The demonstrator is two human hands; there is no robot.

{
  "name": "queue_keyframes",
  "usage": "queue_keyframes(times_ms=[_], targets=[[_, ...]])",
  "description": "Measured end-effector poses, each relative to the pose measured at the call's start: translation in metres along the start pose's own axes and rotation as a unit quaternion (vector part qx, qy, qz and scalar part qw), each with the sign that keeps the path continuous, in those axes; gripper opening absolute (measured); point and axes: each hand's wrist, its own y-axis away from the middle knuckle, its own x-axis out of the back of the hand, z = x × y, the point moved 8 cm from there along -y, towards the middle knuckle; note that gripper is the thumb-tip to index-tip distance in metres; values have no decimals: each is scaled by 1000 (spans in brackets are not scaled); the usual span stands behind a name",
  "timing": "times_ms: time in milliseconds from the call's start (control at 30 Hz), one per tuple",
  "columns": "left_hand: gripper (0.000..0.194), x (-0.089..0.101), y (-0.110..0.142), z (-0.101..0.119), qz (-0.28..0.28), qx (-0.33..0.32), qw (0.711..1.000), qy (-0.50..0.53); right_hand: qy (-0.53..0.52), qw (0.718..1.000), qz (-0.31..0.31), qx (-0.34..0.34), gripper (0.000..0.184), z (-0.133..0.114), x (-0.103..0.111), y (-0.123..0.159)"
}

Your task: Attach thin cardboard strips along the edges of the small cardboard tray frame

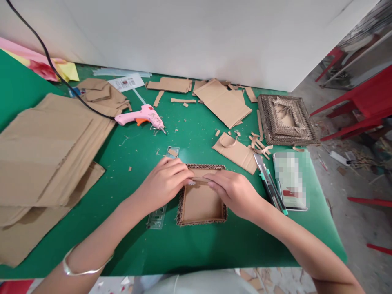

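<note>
A small square cardboard frame (pixel 200 204) with corrugated edges lies on the green table (pixel 190 249) in front of me. My left hand (pixel 165 181) and my right hand (pixel 234 192) meet over its far side, fingers pinched on a thin cardboard strip (pixel 200 179) pressed against the frame's inner top edge. A clear plastic ruler (pixel 157 216) lies under my left wrist. A pink glue gun (pixel 142 115) with a black cord rests further back.
Large cardboard sheets (pixel 45 151) are stacked at left. Cardboard scraps and pieces (pixel 225 102) litter the back. A finished corrugated frame (pixel 286 120) sits at back right. Utility knives (pixel 269 181) and a phone (pixel 290 179) lie right of my hands. Red chairs (pixel 361 102) stand beyond the table.
</note>
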Motion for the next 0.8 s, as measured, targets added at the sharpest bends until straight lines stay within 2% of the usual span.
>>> queue_keyframes(times_ms=[167,267,367,467,567,633,700,800], targets=[[23,2,2,-8,5,10,999,-37,62,998,18,10,35,1,-2,3],[23,6,5,-18,12,37,998,-55,97,994,41,-9,35,7,7,4],[24,9,12,-30,14,67,996,-63,83,994,57,-39,34,22,33,11],[25,8,19,-39,10,84,995,-55,58,983,126,-122,36,60,78,34],[25,4,24,-46,-1,96,994,-49,62,931,252,-258,50,107,122,81],[26,2,25,-48,-8,103,993,-51,92,879,305,-354,56,130,134,117],[26,0,24,-49,-13,103,993,-56,118,831,301,-453,66,146,128,146],[25,0,22,-48,-14,97,994,-56,143,786,204,-566,90,157,102,165]])
